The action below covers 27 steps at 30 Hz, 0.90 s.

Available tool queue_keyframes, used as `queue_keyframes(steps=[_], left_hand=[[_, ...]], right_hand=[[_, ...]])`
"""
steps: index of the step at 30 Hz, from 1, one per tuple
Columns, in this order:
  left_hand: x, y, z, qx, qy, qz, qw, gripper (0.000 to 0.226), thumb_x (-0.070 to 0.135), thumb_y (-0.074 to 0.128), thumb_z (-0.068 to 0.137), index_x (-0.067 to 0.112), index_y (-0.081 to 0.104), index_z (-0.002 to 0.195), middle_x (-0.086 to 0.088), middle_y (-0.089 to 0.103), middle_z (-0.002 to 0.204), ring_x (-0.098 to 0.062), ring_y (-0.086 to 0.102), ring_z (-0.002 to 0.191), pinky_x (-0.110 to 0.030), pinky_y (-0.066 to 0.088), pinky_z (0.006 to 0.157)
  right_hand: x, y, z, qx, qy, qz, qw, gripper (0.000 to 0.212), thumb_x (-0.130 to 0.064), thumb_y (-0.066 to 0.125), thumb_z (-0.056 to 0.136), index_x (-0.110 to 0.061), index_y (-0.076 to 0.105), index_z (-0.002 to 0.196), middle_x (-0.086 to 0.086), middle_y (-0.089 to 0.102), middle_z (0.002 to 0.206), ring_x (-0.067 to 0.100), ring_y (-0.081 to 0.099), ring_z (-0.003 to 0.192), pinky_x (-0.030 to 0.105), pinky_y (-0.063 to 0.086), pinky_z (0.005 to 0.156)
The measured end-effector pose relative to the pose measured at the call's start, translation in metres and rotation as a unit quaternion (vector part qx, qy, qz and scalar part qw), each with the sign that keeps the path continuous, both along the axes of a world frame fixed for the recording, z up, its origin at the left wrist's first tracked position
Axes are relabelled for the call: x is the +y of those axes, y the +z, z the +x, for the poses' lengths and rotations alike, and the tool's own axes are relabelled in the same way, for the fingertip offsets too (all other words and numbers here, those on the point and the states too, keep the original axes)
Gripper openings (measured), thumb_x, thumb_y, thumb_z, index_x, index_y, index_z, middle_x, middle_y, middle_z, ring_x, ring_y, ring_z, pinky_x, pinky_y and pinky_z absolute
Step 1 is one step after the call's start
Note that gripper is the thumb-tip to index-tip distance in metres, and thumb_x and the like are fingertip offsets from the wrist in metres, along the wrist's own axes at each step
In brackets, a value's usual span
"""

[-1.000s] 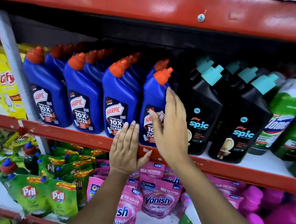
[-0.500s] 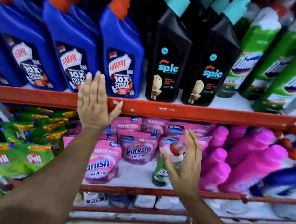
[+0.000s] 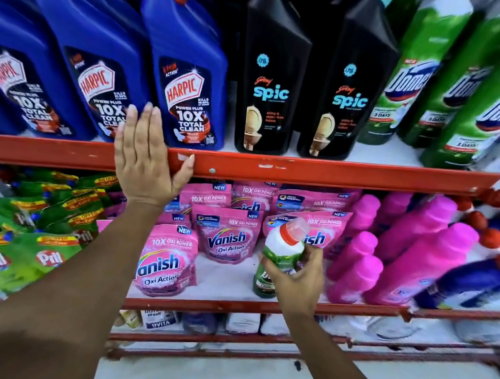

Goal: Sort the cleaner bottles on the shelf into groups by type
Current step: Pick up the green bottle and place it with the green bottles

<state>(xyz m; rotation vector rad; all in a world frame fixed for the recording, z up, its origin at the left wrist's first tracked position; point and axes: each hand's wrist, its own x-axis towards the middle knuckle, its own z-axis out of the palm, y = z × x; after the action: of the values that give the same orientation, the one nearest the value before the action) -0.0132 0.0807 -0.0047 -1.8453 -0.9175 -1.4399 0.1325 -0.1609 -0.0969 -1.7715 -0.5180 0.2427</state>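
Note:
On the upper shelf stand blue Harpic bottles (image 3: 190,70), two black Spic bottles (image 3: 271,78) and green Domex bottles (image 3: 411,82) in rows by brand. A small green Domex bottle (image 3: 283,247) with a white neck and red cap is on the lower shelf among pink Vanish pouches (image 3: 228,239). My right hand (image 3: 298,279) is closed around this small bottle, which tilts to the right. My left hand (image 3: 149,161) lies flat with fingers apart on the red edge of the upper shelf (image 3: 335,173), its fingertips against the Harpic bottles.
Green Pril pouches (image 3: 23,247) fill the lower shelf on the left. Pink bottles (image 3: 414,251) and blue bottles with red caps (image 3: 478,278) lie at the lower right. A red rail (image 3: 231,303) fronts the lower shelf, with more packs on a shelf beneath.
The view dropped from the upper shelf to the lower one. My right hand left the Harpic bottle, went down and closed on the small Domex bottle. My left hand stayed on the shelf edge.

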Motion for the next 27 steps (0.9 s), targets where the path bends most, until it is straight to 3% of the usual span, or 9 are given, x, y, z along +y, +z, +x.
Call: queue_keyframes(steps=[5,12,18,27], left_hand=[[0.0,0.0,0.0,-0.001,0.0,0.002,1.0,0.073,0.054,0.029,0.099,-0.002,0.033,0.146,-0.019,0.042,0.147,-0.019,0.01,0.149,-0.038,0.013,0.122],[-0.001,-0.003,-0.002,0.003,-0.004,-0.007,1.0,0.074,0.053,0.033,0.098,-0.002,0.032,0.147,-0.018,0.041,0.148,-0.023,0.017,0.148,-0.04,0.017,0.121],[-0.003,0.002,-0.003,0.013,-0.008,-0.032,0.999,0.075,0.055,0.029,0.1,-0.001,0.027,0.149,-0.018,0.035,0.15,-0.023,0.013,0.149,-0.041,0.013,0.122],[-0.008,0.007,-0.006,0.032,-0.029,-0.053,0.998,0.076,0.056,0.025,0.101,0.001,0.02,0.152,-0.022,0.034,0.15,-0.025,0.01,0.149,-0.042,0.009,0.122]], right_hand=[[-0.008,0.025,0.008,-0.027,-0.01,0.018,0.999,0.059,-0.026,0.096,0.056,-0.025,0.056,0.098,-0.01,0.069,0.093,0.013,0.067,0.086,0.047,0.059,0.076],[-0.013,0.102,0.028,-0.096,-0.025,0.165,0.981,0.063,-0.027,0.097,0.055,-0.023,0.061,0.106,0.001,0.071,0.103,0.02,0.069,0.096,0.038,0.06,0.08],[0.0,0.174,0.051,-0.156,-0.063,0.263,0.95,0.071,-0.055,0.091,0.055,-0.02,0.063,0.111,0.01,0.07,0.108,0.03,0.068,0.1,0.052,0.056,0.085],[0.021,0.259,0.108,-0.179,-0.129,0.301,0.928,0.094,-0.077,0.083,0.05,-0.019,0.065,0.123,0.004,0.071,0.113,0.021,0.07,0.104,0.045,0.057,0.091]])
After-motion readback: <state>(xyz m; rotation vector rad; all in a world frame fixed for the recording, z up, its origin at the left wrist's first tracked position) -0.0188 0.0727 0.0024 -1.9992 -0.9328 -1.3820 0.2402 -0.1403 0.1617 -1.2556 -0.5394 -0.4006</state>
